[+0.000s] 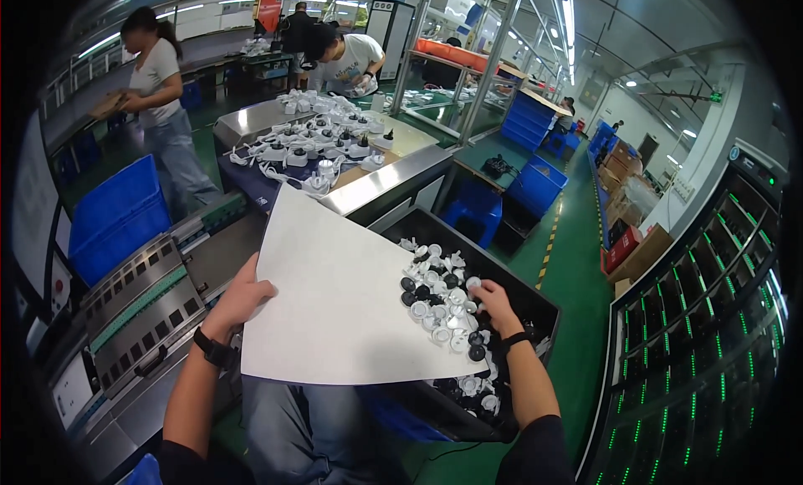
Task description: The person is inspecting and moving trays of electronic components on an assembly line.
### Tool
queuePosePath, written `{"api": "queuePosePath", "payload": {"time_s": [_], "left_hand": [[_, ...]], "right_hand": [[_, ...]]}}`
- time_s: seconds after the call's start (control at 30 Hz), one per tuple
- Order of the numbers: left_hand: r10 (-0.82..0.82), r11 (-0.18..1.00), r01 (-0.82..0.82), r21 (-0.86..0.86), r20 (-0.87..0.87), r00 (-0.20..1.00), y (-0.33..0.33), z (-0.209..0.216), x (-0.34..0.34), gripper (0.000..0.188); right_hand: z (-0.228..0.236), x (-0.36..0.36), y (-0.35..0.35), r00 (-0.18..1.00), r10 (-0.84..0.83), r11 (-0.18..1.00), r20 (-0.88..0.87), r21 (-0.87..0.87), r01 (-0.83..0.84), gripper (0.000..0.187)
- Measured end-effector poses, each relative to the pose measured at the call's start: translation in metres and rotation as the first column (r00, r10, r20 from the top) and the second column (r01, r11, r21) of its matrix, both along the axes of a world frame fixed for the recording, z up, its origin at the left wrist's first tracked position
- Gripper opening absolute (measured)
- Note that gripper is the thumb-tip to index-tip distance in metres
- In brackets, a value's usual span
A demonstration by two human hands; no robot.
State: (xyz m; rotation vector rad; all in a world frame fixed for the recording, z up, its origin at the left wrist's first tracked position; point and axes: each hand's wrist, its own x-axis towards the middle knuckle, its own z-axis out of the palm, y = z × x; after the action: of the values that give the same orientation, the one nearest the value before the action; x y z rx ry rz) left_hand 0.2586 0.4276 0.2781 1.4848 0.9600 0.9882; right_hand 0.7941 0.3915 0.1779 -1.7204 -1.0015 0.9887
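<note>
Two bare hands work in front of me: the left hand (244,296) is clamped on the left edge of a broad, flat white sheet (335,301), its thumb on top. Small round black and white plastic pieces (441,312) crowd the sheet's right end, which reaches over a deep black rectangular bin (525,286) with more pieces inside. The right hand (497,307) is at a white round piece (473,283); whether its fingers close on it, I can't tell.
</note>
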Motion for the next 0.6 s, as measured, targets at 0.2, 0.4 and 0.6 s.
{"api": "queuePosePath", "payload": {"time_s": [0.2,0.4,0.6], "left_hand": [[0.020,0.999,-0.020,-0.043,0.011,1.000,-0.006,-0.011,0.003,0.070],[0.027,0.995,-0.022,-0.098,0.042,0.999,-0.013,-0.016,-0.001,0.072],[0.047,0.994,-0.041,-0.104,0.060,0.997,-0.013,-0.027,0.000,0.071]], "right_hand": [[0.042,-0.047,-0.004,0.937,0.317,0.905,-0.151,0.345,-0.250,0.026],[0.069,-0.079,-0.026,0.974,0.226,0.938,0.003,0.268,-0.218,0.026],[0.010,-0.001,-0.013,0.801,0.111,0.988,0.588,-0.150,-0.026,0.031]]}}
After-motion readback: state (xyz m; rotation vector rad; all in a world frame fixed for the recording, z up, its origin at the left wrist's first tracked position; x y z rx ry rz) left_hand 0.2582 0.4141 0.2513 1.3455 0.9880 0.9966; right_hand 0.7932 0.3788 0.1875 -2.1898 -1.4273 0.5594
